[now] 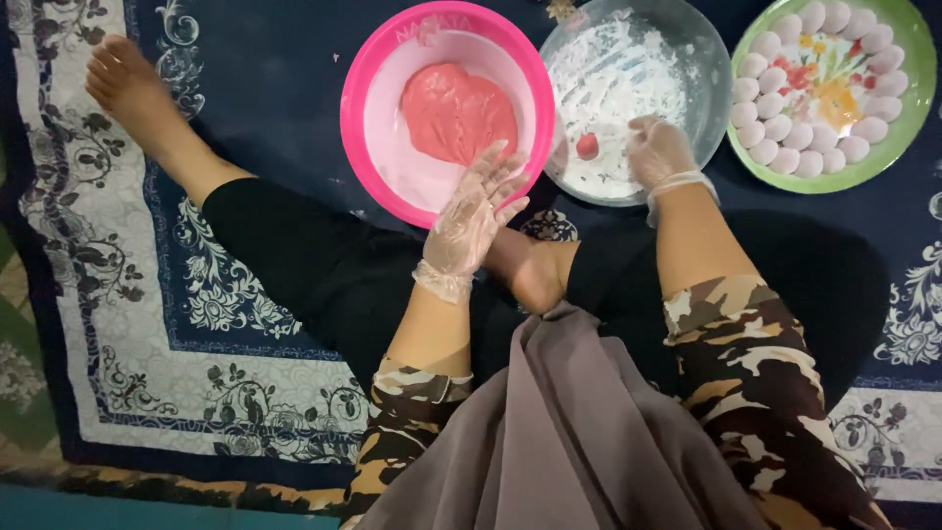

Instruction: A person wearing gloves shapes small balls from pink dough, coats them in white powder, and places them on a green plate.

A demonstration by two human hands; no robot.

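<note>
Fingers (500, 177) of gloved left hand (471, 216) spread open, empty, over rim of pink bowl (358, 108) w/ pink dough lump (458, 111). Right hand (659, 152) in floured glass dish (706, 59), fingers loosely curled, grip unclear; small pink dough ball (587, 145) just beside. Green plate (917, 88) of pale balls cut off at top edge.

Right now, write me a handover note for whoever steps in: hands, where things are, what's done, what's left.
Left hand: gloved, open, fingers spread at the near rim of the pink bowl; holds nothing.
Right hand: gloved, resting in the clear floured bowl, close to one small pink ball; whether it grips anything cannot be told.
Pink dough: one lump lying in the pink bowl.
Done: a ring of floured balls sits on the green plate.
Left: the dough lump is still unshaped; the pink ball looks barely floured and is not on the plate.
</note>
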